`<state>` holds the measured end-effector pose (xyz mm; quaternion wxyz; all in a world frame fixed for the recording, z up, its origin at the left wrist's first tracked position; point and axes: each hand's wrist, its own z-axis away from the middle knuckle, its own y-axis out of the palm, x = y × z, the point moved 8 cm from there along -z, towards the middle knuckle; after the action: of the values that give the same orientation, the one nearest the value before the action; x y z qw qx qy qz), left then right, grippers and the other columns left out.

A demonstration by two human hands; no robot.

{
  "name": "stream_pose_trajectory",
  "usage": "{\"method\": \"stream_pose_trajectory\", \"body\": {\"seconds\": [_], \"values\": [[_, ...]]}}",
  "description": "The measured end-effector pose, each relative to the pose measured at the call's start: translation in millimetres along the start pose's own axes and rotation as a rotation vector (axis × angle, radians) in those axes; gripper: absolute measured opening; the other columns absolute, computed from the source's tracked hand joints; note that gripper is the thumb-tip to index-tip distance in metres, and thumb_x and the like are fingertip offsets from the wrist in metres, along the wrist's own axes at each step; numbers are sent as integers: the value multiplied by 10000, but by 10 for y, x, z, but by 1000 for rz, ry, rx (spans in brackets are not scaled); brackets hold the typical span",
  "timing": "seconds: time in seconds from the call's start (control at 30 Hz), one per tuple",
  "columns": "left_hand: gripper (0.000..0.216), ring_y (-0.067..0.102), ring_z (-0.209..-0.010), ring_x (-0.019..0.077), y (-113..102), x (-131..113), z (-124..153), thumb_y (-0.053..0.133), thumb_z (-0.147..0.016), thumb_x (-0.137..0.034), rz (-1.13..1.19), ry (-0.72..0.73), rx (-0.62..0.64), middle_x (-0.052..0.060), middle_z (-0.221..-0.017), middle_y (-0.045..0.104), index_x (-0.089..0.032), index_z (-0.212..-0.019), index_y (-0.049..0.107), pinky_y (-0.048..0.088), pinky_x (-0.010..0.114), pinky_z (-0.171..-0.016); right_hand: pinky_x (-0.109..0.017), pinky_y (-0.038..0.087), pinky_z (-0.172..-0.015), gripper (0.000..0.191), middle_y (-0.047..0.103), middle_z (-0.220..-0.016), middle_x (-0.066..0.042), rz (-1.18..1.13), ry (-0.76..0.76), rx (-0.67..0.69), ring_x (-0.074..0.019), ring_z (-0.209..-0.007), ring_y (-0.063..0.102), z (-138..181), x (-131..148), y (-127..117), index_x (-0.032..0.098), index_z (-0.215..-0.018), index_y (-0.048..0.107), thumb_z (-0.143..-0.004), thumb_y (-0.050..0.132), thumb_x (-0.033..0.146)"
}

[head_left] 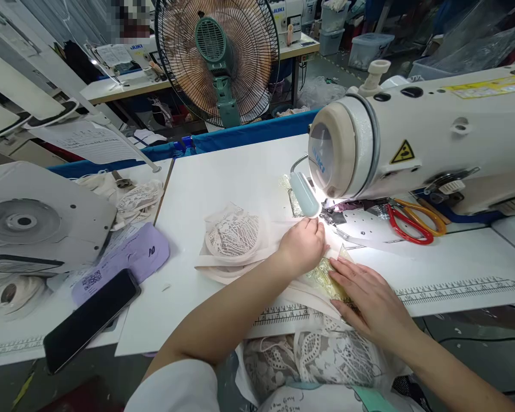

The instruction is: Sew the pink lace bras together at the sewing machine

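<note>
A pale beige bra piece with a white lace cup lies on the white sewing table, its band running right towards the sewing machine. My left hand is closed on the fabric edge just in front of the needle area, fingertips pinched together. To its right, my right hand lies flat with fingers stretched out over the fabric and a shiny gold-yellow strip. A light grey, paddle-shaped part hangs beside the machine head. The needle itself is hard to make out.
Red-handled scissors and orange-handled scissors lie under the machine arm. A black phone and a purple card are at left. More lace pieces hang over my lap. A fan stands behind the table.
</note>
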<state>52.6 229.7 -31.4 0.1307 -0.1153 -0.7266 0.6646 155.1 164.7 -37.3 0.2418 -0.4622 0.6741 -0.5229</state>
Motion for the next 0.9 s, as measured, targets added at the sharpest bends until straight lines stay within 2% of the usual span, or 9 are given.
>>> {"method": "stream_pose_trajectory", "body": {"seconds": [0.23,0.53,0.67,0.77,0.9], "values": [[500,471,-1213,283,2,8,3,437,-922,-341,8,-6,4,205,-1306,507,19,-1267,484,388,346,-1024,-447,415,-982,386,497,-1348,-116,1,-6,12,-238,-1277,414,-1,-3,3,136,-1239,501,-920,418,337],[500,513,-1152,277,60,151,-61,422,-925,-358,32,3,18,218,-1276,523,4,-1265,483,451,359,-932,-451,412,-986,371,499,-1349,-108,-8,2,30,-239,-1270,422,18,-17,26,141,-1211,518,-916,428,346],[429,515,-1135,274,17,187,-33,438,-926,-358,-31,46,-9,186,-1269,531,-69,-1232,524,445,410,-916,-449,416,-980,366,508,-1339,-109,-6,0,15,-241,-1268,424,17,-14,10,141,-1202,526,-919,421,346],[275,527,-1107,245,-87,66,38,434,-938,-258,-72,166,-97,123,-1172,594,-153,-1138,590,419,443,-930,-448,423,-972,371,520,-1327,-115,-6,-3,7,-242,-1263,430,12,-9,2,134,-1202,530,-921,414,347],[269,576,-944,184,-174,-205,173,375,-934,-139,-61,354,-187,104,-979,649,-106,-959,641,451,335,-855,-446,417,-984,366,535,-1310,-116,-13,5,0,-243,-1257,437,14,-15,2,137,-1186,546,-921,415,353]]}}
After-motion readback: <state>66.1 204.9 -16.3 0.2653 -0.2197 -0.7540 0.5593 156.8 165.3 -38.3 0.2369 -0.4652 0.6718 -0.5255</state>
